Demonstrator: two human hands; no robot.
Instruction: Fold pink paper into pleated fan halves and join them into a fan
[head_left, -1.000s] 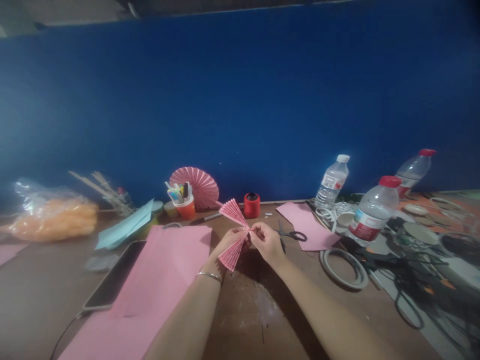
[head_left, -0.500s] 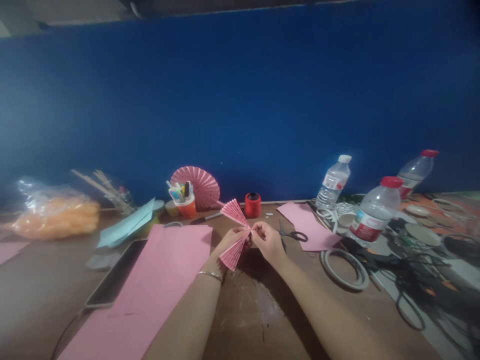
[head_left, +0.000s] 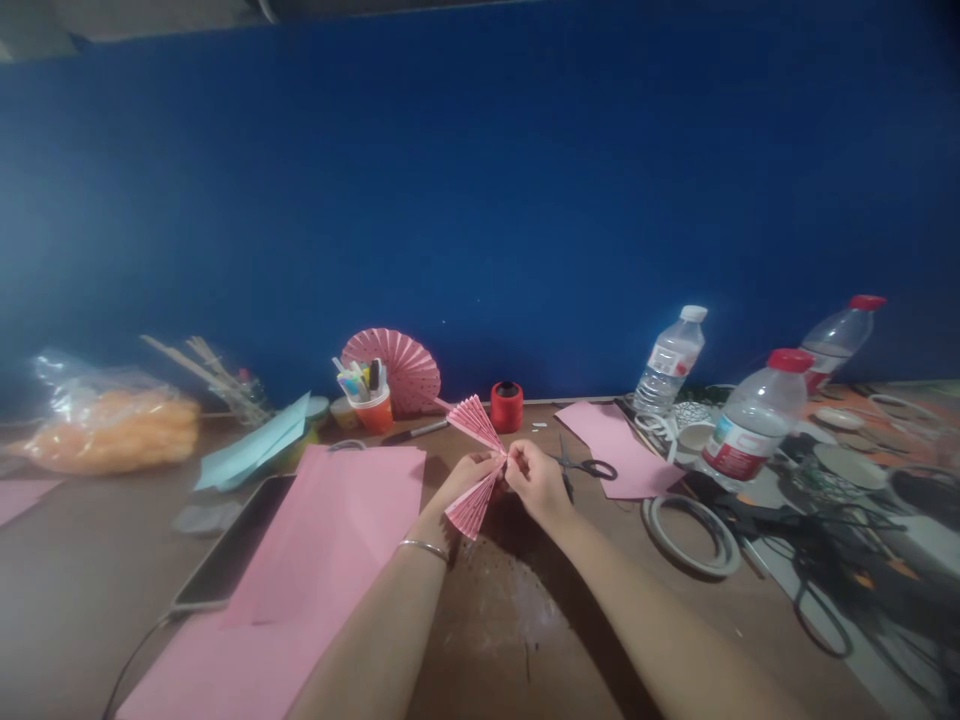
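A pleated pink paper fan [head_left: 474, 508] is pinched at its middle, its two ends spread up and down to the left like a bow. My left hand [head_left: 463, 482] is closed around it from the left, some fingers hidden behind the folds. From the right, my right hand [head_left: 534, 480] is closed with thumb and fingertips at the pinched centre. Whether those fingertips also hold something small, such as thread, is too fine to see. Just beyond the hands stands a red spool [head_left: 507, 407]. Black-handled scissors [head_left: 589, 467] lie right of my right hand.
Pink paper sheets [head_left: 352, 530] and a phone [head_left: 240, 545] lie at left. Behind are a cup of markers [head_left: 371, 408] and a round pink fan [head_left: 405, 365]. At right are a pink paper piece [head_left: 619, 455], a tape roll [head_left: 690, 537], bottles [head_left: 750, 415] and tangled cables [head_left: 825, 540].
The view has shifted very slightly. Both hands keep their grip on the pleated fan, with hardly any visible movement of the fingers.
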